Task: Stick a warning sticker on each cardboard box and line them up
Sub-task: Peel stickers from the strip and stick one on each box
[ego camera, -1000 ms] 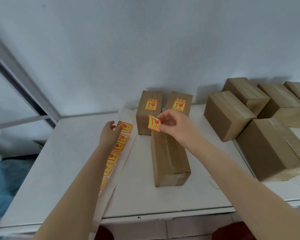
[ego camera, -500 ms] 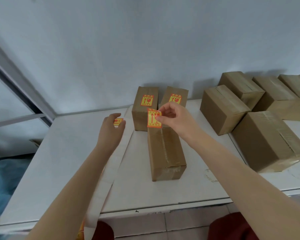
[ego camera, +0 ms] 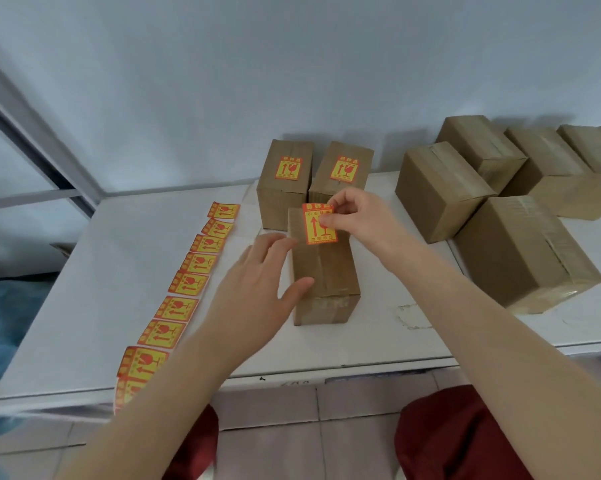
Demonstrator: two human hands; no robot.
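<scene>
White table (ego camera: 119,271) seen from above, set against a pale wall. A long cardboard box (ego camera: 326,289) lies on it, one short end facing the viewer and tape running along its top.

The right hand (ego camera: 357,220) is over the box's far end. Its thumb and forefinger pinch a red and yellow sticker (ego camera: 316,226) by its right edge, and the other fingers are curled. The sticker, printed with an arrow and a glass, hangs upright over the far end of the box's top. It is unclear whether its lower edge touches the cardboard.

The left hand (ego camera: 257,282) is at the box's left side, fingers straight and slightly spread. The thumb reaches over the box's top, but contact cannot be told.

Left of the box, a strip (ego camera: 188,282) of the same stickers lies flat on the table, running from level with the box's far end to the near table edge and over it.

Just behind the box, two labelled boxes (ego camera: 285,188) (ego camera: 342,168) stand side by side, each bearing a sticker.

Right of the box, well apart from it, several plain boxes (ego camera: 524,251) sit in a group.
</scene>
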